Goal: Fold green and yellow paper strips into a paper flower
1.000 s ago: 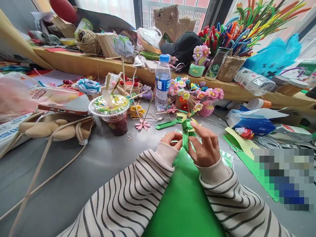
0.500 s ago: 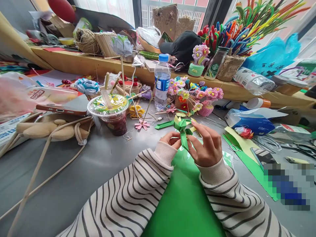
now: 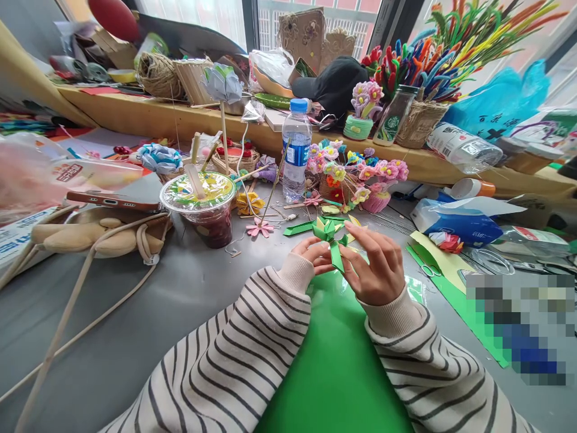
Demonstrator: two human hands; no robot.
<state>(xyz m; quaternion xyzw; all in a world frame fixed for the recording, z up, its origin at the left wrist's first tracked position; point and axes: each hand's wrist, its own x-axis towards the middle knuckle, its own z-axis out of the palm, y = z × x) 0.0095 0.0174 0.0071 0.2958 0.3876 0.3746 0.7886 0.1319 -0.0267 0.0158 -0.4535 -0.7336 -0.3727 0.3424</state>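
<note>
Between my two hands is a folded green paper piece [image 3: 332, 236] with several pointed strips spreading from its middle. My right hand [image 3: 377, 260] pinches its right side between thumb and fingers. From the left, my left hand [image 3: 315, 254] holds it with the fingertips, which are partly hidden by the paper. Just behind it, a flat green paper strip [image 3: 299, 228] lies on the grey table [image 3: 198, 313]. Under my forearms stretches a large green sheet [image 3: 336, 361].
To the left stands a lidded drink cup [image 3: 202, 210], beside a bag with a cord strap [image 3: 101, 231]. A water bottle [image 3: 296, 153] and crocheted flowers [image 3: 360, 174] are behind my hands. At right lie a blue tissue pack [image 3: 457, 222] and scissors [image 3: 430, 270].
The green paper piece has tilted, so its strips now spread more flatly and the pale tip shows less. My left hand has shifted slightly left, its fingers a little more extended.
</note>
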